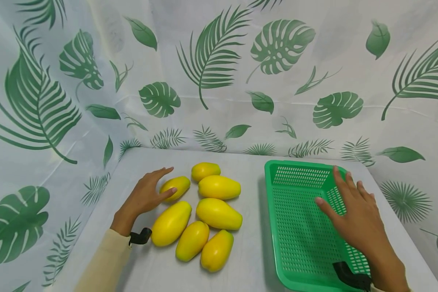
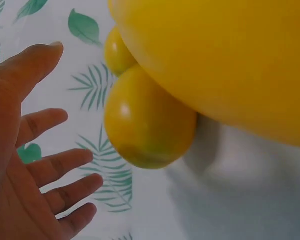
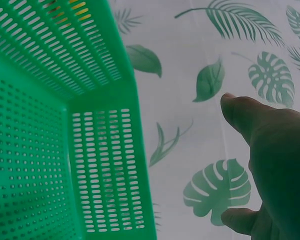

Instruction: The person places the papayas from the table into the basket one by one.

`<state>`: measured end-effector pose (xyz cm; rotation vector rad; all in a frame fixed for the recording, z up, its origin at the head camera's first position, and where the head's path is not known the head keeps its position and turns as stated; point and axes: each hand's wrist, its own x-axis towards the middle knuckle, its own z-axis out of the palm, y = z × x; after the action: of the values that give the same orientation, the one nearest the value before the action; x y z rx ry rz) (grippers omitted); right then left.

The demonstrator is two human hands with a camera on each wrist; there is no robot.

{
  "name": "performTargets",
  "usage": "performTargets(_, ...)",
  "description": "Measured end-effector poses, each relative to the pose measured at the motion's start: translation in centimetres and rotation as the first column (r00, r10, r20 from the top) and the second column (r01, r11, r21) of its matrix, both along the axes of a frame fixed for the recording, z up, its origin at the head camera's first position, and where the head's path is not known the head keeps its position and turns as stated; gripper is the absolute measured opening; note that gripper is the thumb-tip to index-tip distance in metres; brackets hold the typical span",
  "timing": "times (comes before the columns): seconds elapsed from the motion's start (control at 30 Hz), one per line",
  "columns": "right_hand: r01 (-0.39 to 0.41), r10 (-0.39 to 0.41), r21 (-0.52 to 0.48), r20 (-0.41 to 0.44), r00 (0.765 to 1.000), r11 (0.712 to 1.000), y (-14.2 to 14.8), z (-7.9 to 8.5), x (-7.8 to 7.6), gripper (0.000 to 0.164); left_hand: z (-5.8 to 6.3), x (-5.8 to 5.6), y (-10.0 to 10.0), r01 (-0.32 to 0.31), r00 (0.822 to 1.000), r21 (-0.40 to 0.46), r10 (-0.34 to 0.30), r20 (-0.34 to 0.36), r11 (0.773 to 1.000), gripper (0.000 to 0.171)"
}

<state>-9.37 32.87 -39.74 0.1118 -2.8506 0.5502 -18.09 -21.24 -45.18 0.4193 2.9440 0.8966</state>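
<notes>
Several yellow papayas with greenish ends lie in a loose group on the white-covered table. My left hand [image 1: 146, 192] hovers at the far-left papaya [image 1: 181, 185], fingers spread and thumb overlapping it in the head view. Just nearer lies a larger papaya [image 1: 171, 224]. In the left wrist view, the extended fingers hold nothing, and a papaya [image 2: 150, 120] shows beside them. Over the right side of a green plastic basket [image 1: 273, 227] is my right hand [image 1: 357, 219], its fingers spread and holding nothing. The basket has slotted walls and no fruit inside.
To the right of the left hand lie more papayas, among them one at the back [image 1: 205, 171] and one at the front [image 1: 217, 251]. A leaf-printed white curtain [image 1: 219, 117] hangs behind and beside the table [image 1: 250, 251].
</notes>
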Motion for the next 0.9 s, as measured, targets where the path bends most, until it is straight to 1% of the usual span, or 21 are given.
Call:
performTargets(0.23, 0.009, -0.009, 0.003, 0.017, 1.000, 1.000, 1.0, -0.6, 0.4, 0.091, -0.8, -0.2, -0.8, 0.014, 1.000, 0.027, -0.015, 0.026, 1.000, 0.073)
performTargets(0.37, 0.008, -0.008, -0.008, 0.029, 1.000, 1.000, 1.7, -0.7, 0.6, 0.092, -1.4, -0.6, -1.4, 0.029, 0.999, 0.048, -0.031, 0.030, 0.998, 0.071)
performTargets(0.53, 0.015, -0.014, -0.027, 0.039, 0.999, 1.000, 2.7, -1.1, 0.8, 0.092, -2.1, -1.1, -1.9, 0.036, 0.998, 0.077, -0.040, 0.055, 0.996, 0.071)
performTargets(0.77, 0.003, 0.001, -0.070, 0.054, 0.999, 0.998, 4.1, -1.5, 1.3, 0.090, -2.6, -1.4, -2.2, 0.041, 0.994, 0.108, -0.051, 0.097, 0.993, 0.072)
performTargets(0.9, 0.030, -0.023, -0.067, 0.100, 0.995, 0.997, 4.9, -1.6, 1.6, 0.090, -2.7, -1.6, -2.1, 0.047, 0.990, 0.115, -0.061, 0.124, 0.992, 0.073)
